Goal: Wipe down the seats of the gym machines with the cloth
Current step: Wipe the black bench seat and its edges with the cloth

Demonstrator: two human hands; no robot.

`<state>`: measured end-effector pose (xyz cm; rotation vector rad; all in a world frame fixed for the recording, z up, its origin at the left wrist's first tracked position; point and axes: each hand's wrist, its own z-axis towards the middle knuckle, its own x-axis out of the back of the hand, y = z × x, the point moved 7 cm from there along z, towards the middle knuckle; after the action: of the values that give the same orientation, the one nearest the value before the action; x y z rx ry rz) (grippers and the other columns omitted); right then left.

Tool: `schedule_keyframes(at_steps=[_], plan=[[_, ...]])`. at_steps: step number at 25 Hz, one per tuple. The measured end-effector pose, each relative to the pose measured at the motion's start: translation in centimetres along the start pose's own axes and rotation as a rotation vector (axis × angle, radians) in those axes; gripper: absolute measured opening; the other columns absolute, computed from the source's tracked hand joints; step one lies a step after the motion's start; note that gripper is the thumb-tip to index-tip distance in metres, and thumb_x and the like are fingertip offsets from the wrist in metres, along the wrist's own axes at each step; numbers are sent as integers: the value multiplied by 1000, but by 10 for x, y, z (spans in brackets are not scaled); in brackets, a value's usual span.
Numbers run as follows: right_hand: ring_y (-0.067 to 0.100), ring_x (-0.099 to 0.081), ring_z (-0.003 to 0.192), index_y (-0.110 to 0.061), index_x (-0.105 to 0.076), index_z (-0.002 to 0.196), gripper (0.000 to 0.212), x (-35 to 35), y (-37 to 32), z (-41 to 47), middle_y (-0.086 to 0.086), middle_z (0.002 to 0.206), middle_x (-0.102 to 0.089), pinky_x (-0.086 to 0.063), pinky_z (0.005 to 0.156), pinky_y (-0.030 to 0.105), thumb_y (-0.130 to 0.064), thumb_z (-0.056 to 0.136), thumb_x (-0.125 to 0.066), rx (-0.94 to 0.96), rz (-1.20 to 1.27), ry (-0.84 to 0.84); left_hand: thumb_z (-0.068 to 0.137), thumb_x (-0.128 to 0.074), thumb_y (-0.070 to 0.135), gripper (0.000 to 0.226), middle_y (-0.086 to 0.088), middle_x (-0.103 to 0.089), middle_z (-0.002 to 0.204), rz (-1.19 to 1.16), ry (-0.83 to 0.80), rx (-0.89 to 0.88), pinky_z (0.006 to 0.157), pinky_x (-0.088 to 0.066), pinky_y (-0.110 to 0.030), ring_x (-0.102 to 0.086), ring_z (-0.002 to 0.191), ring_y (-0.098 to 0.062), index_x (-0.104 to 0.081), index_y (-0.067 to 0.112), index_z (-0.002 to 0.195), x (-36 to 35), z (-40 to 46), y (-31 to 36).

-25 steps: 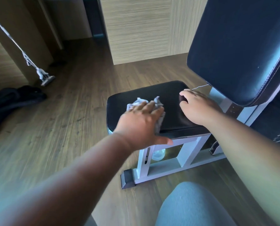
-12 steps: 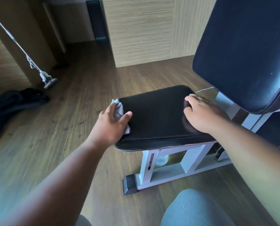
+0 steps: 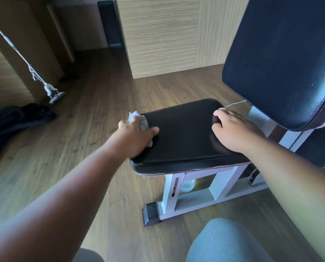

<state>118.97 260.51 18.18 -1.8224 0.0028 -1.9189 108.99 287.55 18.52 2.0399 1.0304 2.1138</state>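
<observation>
A black padded seat (image 3: 184, 137) sits on a white metal frame (image 3: 191, 193) in the middle of the head view. My left hand (image 3: 137, 137) grips a crumpled pale cloth (image 3: 139, 120) and presses it against the seat's left edge. My right hand (image 3: 233, 131) rests on the seat's right side, fingers curled over its far corner. Above it at the right rises the tilted black backrest pad (image 3: 282, 61).
Wooden floor all around. A mop (image 3: 50, 91) leans at the left, with a dark heap of fabric (image 3: 12, 120) beside it. A wood-panelled wall (image 3: 165, 36) stands behind the bench. My knee in grey fabric (image 3: 225, 242) is at the bottom.
My left hand has carried the cloth from the middle of the seat to its left edge. My right hand has stayed on the right side of the seat.
</observation>
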Motion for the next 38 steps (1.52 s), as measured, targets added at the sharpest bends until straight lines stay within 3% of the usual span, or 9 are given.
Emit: schedule_keyframes(at_steps=[4,7,13,17,21,25,30,34,38], plan=[[20,-47,106,-25,-45,91,14,-1,0,3,-8,107,-50,-46,80,43,-30,90,-32,0,4,11,90,-37,72,80,-10,-21,158,220,32,-263,118,-26,-50,-19,146,-40,-21,28,155,-13,-73,10],[21,-49,104,-24,-45,90,14,0,-1,2,-7,106,-51,-47,80,43,-29,90,-32,-9,11,23,94,-36,67,77,-9,-13,165,225,-65,-251,120,-12,-49,-2,151,-36,-19,27,157,-9,-35,18],[23,-51,101,-27,-45,88,15,4,0,-1,-8,104,-53,-45,75,40,-35,89,-32,-28,14,27,100,-40,59,56,-10,-51,143,242,-187,-277,98,-34,-38,-49,126,-31,-46,23,142,-2,63,57],[19,-48,105,-28,-50,104,20,5,2,-5,-9,115,-53,-44,82,39,-35,92,-35,-30,12,10,97,-38,64,61,-9,-50,142,276,-156,-234,92,-36,-39,-48,127,-31,-43,23,142,-6,68,60],[19,-48,100,-27,-49,95,16,4,-2,-4,-11,110,-54,-43,78,38,-33,91,-35,-41,28,17,94,-37,69,70,-3,-29,159,315,-102,-370,115,-22,-45,-20,148,-31,-25,35,154,-8,11,49],[22,-49,98,-26,-49,91,15,4,-2,0,-9,106,-55,-38,70,37,-30,91,-34,-48,-4,23,96,-35,66,72,9,-4,167,390,-180,-602,121,0,-33,5,153,-13,-10,39,158,-19,-34,54],[20,-48,113,-24,-50,114,25,4,-3,3,-8,129,-53,-45,83,39,-30,93,-38,-38,-19,84,95,-37,67,76,0,18,166,404,-263,-550,123,5,-38,13,153,-21,-3,41,158,-30,25,75],[16,-33,142,-22,-45,140,47,5,-2,1,-6,159,-34,-36,107,39,-29,93,-45,-86,12,48,96,-31,67,78,0,7,168,449,-298,-553,124,1,-46,10,154,-26,-3,32,159,-51,50,110],[24,-29,147,-11,-42,144,62,8,3,1,8,161,-31,-31,113,38,-38,89,-48,-167,-40,55,102,-20,55,62,1,-10,167,242,-250,-513,124,-2,-44,-2,154,-25,-26,27,157,-63,64,152]])
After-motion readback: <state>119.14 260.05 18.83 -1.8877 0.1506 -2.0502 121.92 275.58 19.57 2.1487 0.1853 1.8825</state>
